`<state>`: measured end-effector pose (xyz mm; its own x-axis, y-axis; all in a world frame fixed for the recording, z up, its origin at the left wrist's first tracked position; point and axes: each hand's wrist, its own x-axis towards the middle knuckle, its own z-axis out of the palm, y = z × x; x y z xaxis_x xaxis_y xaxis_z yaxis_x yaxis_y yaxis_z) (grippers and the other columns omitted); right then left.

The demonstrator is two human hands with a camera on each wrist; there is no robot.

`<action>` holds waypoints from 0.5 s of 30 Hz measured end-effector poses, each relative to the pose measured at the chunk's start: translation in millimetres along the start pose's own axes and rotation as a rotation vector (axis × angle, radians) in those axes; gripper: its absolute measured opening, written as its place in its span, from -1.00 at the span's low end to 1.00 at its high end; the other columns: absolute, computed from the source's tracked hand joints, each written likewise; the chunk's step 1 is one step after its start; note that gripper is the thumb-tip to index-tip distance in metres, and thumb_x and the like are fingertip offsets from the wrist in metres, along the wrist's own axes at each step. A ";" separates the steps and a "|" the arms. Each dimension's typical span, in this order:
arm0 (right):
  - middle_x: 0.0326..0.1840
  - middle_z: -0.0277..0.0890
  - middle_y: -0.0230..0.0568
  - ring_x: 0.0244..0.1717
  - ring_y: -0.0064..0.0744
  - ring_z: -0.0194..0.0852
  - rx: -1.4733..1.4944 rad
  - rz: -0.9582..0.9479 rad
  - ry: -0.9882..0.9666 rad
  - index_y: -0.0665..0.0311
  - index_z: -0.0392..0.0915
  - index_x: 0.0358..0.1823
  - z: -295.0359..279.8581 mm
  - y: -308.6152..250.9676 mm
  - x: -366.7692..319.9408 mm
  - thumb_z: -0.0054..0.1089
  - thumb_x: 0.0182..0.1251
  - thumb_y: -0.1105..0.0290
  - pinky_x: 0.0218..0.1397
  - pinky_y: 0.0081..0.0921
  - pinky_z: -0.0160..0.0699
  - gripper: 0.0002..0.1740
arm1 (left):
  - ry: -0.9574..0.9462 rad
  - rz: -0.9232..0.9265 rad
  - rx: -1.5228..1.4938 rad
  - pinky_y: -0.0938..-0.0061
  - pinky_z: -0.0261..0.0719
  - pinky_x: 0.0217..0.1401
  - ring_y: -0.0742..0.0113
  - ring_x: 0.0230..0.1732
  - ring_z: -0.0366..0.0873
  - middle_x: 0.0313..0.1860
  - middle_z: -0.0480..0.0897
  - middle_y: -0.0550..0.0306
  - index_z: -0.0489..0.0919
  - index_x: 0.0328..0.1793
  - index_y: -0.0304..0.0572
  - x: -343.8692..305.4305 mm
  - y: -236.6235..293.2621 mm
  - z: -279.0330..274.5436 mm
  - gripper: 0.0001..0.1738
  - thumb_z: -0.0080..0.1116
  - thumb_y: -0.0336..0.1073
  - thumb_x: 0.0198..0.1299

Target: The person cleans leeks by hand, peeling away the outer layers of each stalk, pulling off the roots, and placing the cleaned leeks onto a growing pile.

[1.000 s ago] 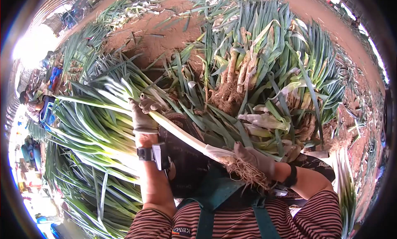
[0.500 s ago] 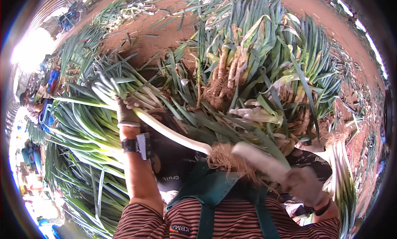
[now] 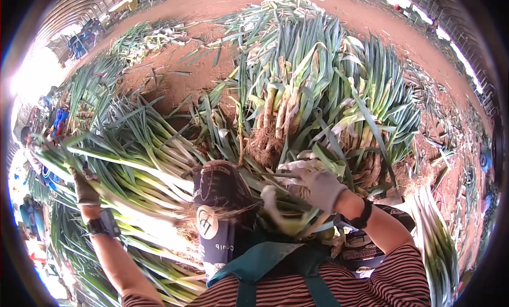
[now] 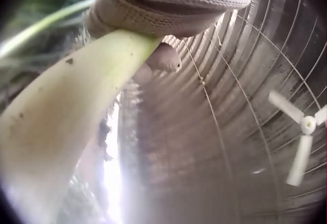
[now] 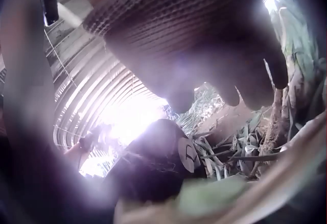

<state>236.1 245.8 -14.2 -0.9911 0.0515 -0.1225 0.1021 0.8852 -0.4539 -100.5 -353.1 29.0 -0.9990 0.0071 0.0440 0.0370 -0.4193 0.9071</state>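
My gloved left hand [image 3: 86, 189] grips a leek [image 4: 61, 116] at the upper shaft, out at the left over a heap of leeks [image 3: 148, 174]. In the left wrist view its pale shaft runs down from under the glove; in the head view it is blurred. My gloved right hand [image 3: 319, 189] is over the cut leaves in front of my lap, fingers extended and loosely bent in the right wrist view. Just below and left of it, a blurred strip of peeled leaf [image 3: 280, 214] hangs in the air, apart from the fingers.
Untrimmed leeks with brown roots [image 3: 265, 145] stand bundled ahead. Peeled leaves lie before my knee [image 3: 220, 187]. Cleaned leeks [image 3: 436, 238] lie at the right. Bare soil [image 3: 185, 79] shows beyond, and a ceiling fan [image 4: 307, 125] hangs overhead.
The left hand has carried the leek away to the left. The right hand pulled an outer leaf off toward the right, then moved forward over the cut leaves and let the strip go.
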 end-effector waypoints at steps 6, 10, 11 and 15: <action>0.03 0.59 0.10 0.10 0.07 0.53 0.126 0.015 -0.063 0.29 0.54 0.08 -10.6 9.8 32.9 0.08 0.39 -0.04 0.20 -0.17 0.46 -0.47 | 0.669 -0.114 0.457 0.00 0.27 0.30 0.20 0.24 0.42 0.29 0.48 0.08 0.35 0.46 0.09 43.2 -6.3 -116.4 -0.12 0.18 0.39 0.13; -0.23 0.61 0.07 -0.15 0.10 0.60 0.283 0.140 -0.071 0.33 0.55 -0.08 2.1 20.6 81.7 0.18 0.31 -0.03 -0.06 -0.14 0.52 -0.50 | 0.036 0.113 0.438 0.35 0.53 0.15 0.28 0.11 0.60 0.21 0.59 0.09 0.41 0.42 -0.06 -22.1 -42.0 111.1 -0.51 -0.15 -0.04 0.49; -0.31 0.58 0.09 -0.23 0.11 0.59 0.307 0.135 -0.015 0.34 0.53 -0.12 10.6 23.6 99.4 0.22 0.27 -0.04 -0.14 -0.12 0.50 -0.49 | -0.107 0.131 0.349 0.34 0.52 0.16 0.30 0.13 0.60 0.17 0.62 0.08 0.47 0.35 -0.14 -46.1 -46.4 179.0 -0.54 -0.13 -0.07 0.49; -0.18 0.62 0.13 -0.11 0.16 0.60 0.231 0.166 0.105 0.33 0.53 -0.06 47.8 43.6 194.1 0.22 0.26 0.00 -0.03 -0.12 0.54 -0.50 | -0.382 0.066 0.380 0.44 0.53 0.11 0.35 -0.08 0.61 -0.09 0.68 0.11 0.58 0.11 -0.28 -115.8 -83.5 340.7 -0.60 0.06 -0.09 0.40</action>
<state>52.2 272.2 -100.0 -0.9614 0.2450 -0.1249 0.2680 0.7328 -0.6254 20.6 -9.7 90.8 -0.9168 0.3511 0.1905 0.1761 -0.0727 0.9817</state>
